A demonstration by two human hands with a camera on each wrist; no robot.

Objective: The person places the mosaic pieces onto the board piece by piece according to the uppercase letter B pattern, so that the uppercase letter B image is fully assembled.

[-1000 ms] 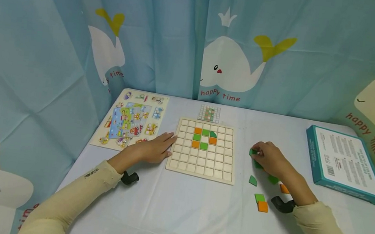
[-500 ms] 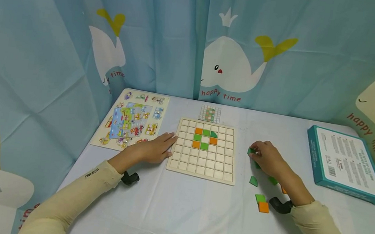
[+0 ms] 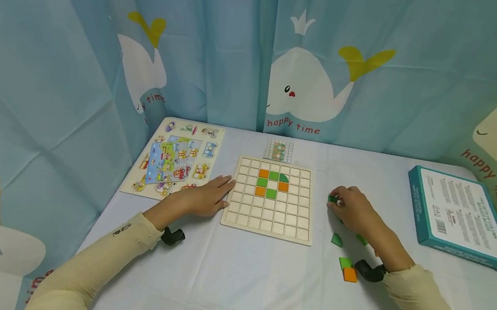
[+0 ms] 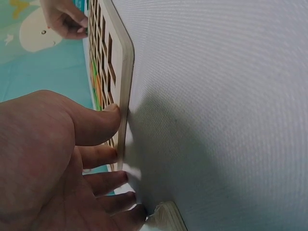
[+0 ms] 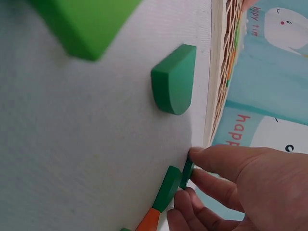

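A wooden grid board lies mid-table, with orange and green tiles set in a ring of its squares. My left hand rests at the board's left edge, thumb and fingers extended against the frame in the left wrist view. To the board's right, my right hand pinches a dark green tile between thumb and fingers, close above the cloth. Beside it lie another dark green tile and an orange tile. A rounded green tile lies nearer me. The held tile's full shape is hidden.
A printed pattern card lies behind the board. At left is a picture puzzle board with a picture sheet on it. A teal box lies at right. Light green and orange squares touch at front right.
My right hand has shifted slightly left with the dark green tile pinched in its fingers. The left hand and the board's tiles stay as they were.
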